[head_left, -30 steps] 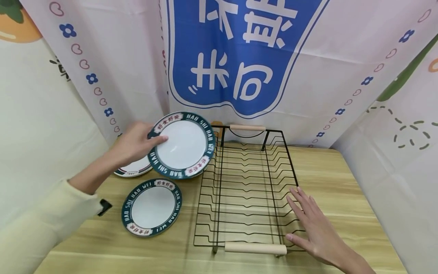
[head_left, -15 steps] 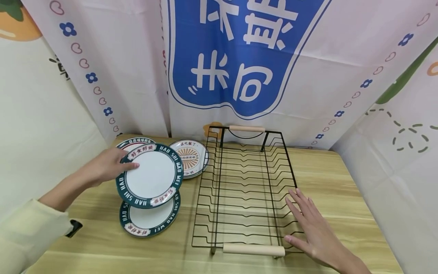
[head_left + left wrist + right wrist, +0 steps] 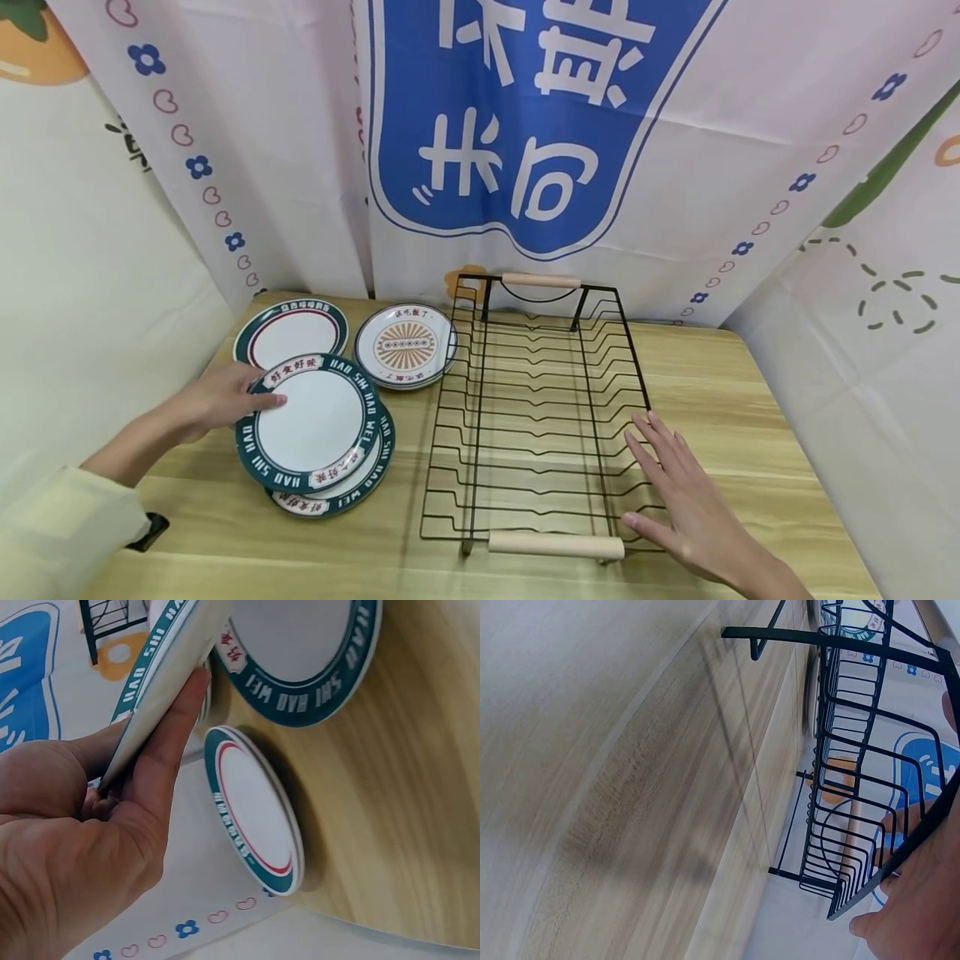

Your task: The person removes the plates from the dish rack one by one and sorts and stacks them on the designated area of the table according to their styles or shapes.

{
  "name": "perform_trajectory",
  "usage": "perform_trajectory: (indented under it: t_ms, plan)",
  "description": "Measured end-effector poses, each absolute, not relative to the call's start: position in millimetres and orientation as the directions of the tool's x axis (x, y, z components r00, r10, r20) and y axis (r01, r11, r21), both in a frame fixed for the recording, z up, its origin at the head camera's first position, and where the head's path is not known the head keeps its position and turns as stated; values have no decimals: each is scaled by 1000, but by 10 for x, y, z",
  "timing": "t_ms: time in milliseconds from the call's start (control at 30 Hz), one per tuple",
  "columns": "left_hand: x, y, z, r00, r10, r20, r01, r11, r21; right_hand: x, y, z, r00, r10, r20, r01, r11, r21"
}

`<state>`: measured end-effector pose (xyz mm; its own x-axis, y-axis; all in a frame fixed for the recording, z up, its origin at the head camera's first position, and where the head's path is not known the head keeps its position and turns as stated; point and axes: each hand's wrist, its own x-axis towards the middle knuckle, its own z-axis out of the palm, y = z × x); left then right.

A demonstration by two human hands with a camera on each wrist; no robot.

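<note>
My left hand (image 3: pixel 221 400) pinches a plate with a green lettered rim (image 3: pixel 318 421) by its left edge, thumb on the upper face. The left wrist view shows this held plate (image 3: pixel 165 671) from the side, with fingers beneath it. Below it lies a matching green-rimmed plate (image 3: pixel 367 483), mostly covered in the head view. Whether the two touch I cannot tell. My right hand (image 3: pixel 686 500) lies over the right side of a black wire dish rack (image 3: pixel 540 417), its fingers extended. In the right wrist view, the fingers are partly hidden behind the rack's rail (image 3: pixel 922 829).
Behind the held plate are a plate with a green rim and red ring (image 3: pixel 300 329) and plates with an orange sunburst (image 3: pixel 405 346). The rack has wooden handles (image 3: pixel 555 544) at its front and back. A printed curtain (image 3: pixel 495 242) hangs behind the wooden table (image 3: pixel 720 375).
My left hand has carried the plate leftward and down, from beside the rack to just over the matching plate. The sunburst plates have come into view. My right hand has stayed almost still.
</note>
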<state>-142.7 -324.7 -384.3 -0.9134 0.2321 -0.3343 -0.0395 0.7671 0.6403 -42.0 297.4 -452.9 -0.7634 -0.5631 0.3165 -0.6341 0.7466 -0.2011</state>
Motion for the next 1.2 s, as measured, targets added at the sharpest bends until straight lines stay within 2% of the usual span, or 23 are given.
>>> perform_trajectory:
  t_ms: [367,500,733,900,1200]
  plan:
    - [-1372,-3305,-4050,-893,228,-387,-92,751,654,-410,2974,-4523,-768,-559,313,-630,748,-210]
    - [-1361,-3326,-4113,-897,225,-381,-56,797,601,-413,2978,-4529,-770,-558,309,-628,748,-214]
    - [-1350,-3340,-4217,-882,167,-440,-46,900,434,-422,2983,-4521,-770,-558,309,-628,747,-218]
    - [-1318,-3328,-4293,-883,129,-452,-63,920,386,-425,2978,-4508,-769,-558,312,-629,747,-215]
    - [-1233,-3243,-4323,-889,135,-438,-14,947,321,-418,2977,-4517,-768,-559,312,-630,748,-210]
